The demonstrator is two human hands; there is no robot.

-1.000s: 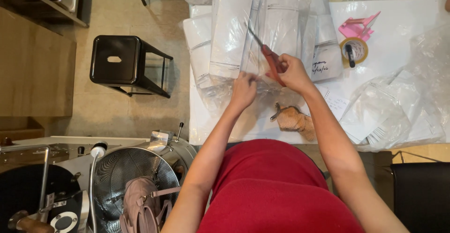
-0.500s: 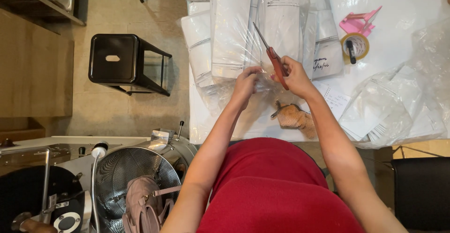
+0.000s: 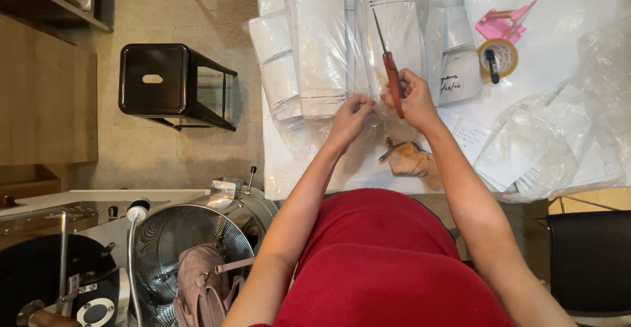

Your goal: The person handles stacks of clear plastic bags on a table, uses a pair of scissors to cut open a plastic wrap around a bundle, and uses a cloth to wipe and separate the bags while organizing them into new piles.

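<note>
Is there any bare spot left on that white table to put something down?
Yes: a bare strip of white table lies between the tape roll and the clear plastic bags at right. The far left is crowded with white pouches, where the left hand and the right hand, holding scissors, work. A tan purse fills the near edge.

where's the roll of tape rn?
In the head view, the yellowish roll of tape lies on the white table, upper right, just below the pink plastic holder and right of the right hand holding red-handled scissors.
</note>
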